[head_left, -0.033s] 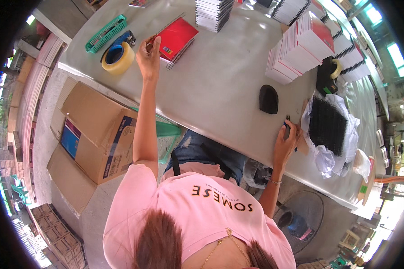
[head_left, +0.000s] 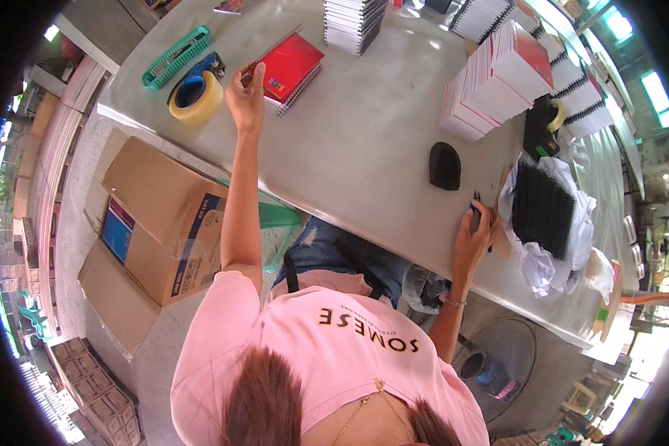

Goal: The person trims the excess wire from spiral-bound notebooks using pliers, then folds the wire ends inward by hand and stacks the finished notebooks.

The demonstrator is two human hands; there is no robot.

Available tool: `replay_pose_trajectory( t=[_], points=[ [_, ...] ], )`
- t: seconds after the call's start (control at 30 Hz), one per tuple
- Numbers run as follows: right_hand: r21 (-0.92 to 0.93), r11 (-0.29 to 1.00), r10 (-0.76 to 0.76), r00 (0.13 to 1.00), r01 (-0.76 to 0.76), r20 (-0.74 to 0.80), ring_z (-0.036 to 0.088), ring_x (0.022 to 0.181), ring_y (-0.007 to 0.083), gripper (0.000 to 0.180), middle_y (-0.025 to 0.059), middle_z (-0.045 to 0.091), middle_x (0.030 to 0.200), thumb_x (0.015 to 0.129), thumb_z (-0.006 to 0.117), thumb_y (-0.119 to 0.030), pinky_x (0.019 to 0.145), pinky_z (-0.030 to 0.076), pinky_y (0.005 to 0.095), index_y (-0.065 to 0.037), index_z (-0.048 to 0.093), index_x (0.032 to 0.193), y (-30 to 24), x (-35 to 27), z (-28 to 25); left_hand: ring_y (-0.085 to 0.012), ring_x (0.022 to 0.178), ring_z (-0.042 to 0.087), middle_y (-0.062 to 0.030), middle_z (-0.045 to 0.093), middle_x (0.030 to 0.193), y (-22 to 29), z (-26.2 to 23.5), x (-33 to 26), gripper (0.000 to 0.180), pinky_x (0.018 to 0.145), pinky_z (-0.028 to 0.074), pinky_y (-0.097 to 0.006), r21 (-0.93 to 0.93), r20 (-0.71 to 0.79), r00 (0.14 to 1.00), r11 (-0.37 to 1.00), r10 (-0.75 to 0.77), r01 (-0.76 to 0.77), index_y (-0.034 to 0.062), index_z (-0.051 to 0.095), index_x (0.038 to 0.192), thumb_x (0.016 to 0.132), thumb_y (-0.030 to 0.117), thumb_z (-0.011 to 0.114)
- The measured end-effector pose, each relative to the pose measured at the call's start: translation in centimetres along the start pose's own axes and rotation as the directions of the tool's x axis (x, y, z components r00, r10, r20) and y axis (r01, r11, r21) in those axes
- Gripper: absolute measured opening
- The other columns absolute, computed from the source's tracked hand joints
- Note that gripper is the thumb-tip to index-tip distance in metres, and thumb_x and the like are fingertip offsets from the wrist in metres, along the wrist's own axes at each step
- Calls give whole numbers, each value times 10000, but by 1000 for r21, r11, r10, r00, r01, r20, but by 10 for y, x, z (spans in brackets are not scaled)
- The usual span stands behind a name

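L hand [head_left: 246, 95] at glossy red rect. notebook [head_left: 293, 65], wire-bound.

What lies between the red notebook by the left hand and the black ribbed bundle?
In the head view, a black rounded object lies between the red notebook and black ribbed bundle, plus a brown strip beside the bundle.

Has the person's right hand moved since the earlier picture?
No: measured against the black rounded piece on the table, the right hand shows no visible shift in any direction.
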State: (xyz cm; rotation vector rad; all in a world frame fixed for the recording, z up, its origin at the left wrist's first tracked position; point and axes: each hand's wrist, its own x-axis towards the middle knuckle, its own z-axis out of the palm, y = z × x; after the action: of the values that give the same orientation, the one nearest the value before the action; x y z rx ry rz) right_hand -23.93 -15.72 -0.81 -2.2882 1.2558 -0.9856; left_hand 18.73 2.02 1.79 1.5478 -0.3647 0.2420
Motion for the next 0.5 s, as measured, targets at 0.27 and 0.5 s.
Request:
replay_pose_trajectory(
  t=[0.27, 0.5],
  points=[
    [-30, 999, -20, 999, 19, -24, 486, 1158, 354, 222, 166, 564, 1138, 892, 589, -82, 984, 349, 491, -84, 619, 1112, -4, 1, -5, -249, 794, 650, -122, 697, 857, -28, 3, 10, 289, 761, 498, -370, 360, -60, 985, 924, 160, -128, 0, 685, 944, 840, 266, 727],
    [-10, 998, -64, 998, 64, 4, 485, 1136, 349, 215, 160, 582, 1108, 899, 578, -92, 977, 350, 491, -60, 611, 1109, -4, 2, -6, -266, 927, 580, -99, 663, 863, -49, -8, 6, 285, 888, 431, -409, 498, -62, 986, 861, 153, -102, 24, 708, 893, 815, 295, 744]
  ],
)
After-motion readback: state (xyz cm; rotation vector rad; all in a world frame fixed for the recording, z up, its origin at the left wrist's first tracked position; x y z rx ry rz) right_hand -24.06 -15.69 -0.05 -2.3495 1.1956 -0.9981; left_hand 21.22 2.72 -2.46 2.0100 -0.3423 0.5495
